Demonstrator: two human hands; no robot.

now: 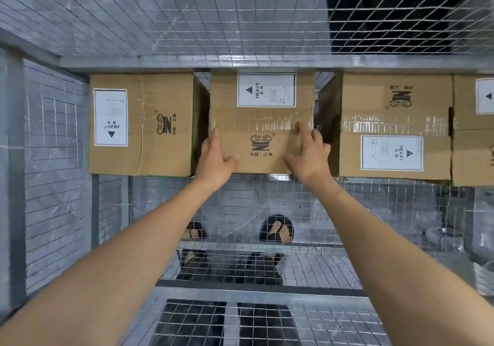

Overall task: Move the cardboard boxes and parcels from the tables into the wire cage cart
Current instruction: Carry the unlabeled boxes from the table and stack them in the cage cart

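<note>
A taped cardboard box (263, 121) with a white HEAVY label sits in the wire cage cart (240, 38), against its far mesh wall. My left hand (213, 156) lies along the box's near left edge, fingers fairly straight and thumb spread onto the top. My right hand (307, 153) rests on the top near the right edge, fingers reaching toward the tape strip. A similar labelled box (141, 124) stands to the left, and another (393, 129) to the right. A further box (473, 132) shows at the right border.
Narrow gaps separate the middle box from its neighbours. The mesh floor (267, 319) in front of the boxes is bare. The cart's left mesh wall (53, 158) is close by. My feet in dark sandals (278, 229) show through the mesh below.
</note>
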